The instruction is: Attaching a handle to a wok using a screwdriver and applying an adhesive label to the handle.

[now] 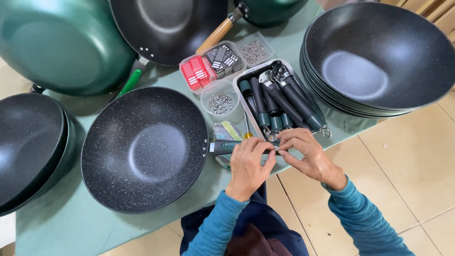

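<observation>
A view from above of a green-covered table crowded with cookware. At the centre, slightly toward seven o'clock, lies a black speckled wok, its dark green handle pointing toward three o'clock. The person's left hand is curled over the far end of that handle, fingers closed around it. The right hand, just beside it at three o'clock, pinches its fingertips narrowly at the same handle end, touching the left thumb; what small part sits between them cannot be told.

Directly above the hands, at twelve o'clock, a metal tray holds a heap of spare dark handles. Left of the tray stands a round clear tub of small metal nuts, and beyond it are clear boxes holding red and black pieces and tiny screws. A stack of black woks fills the two o'clock corner. Another stack sits at nine o'clock, and a green wok turned underside up lies at ten o'clock.
</observation>
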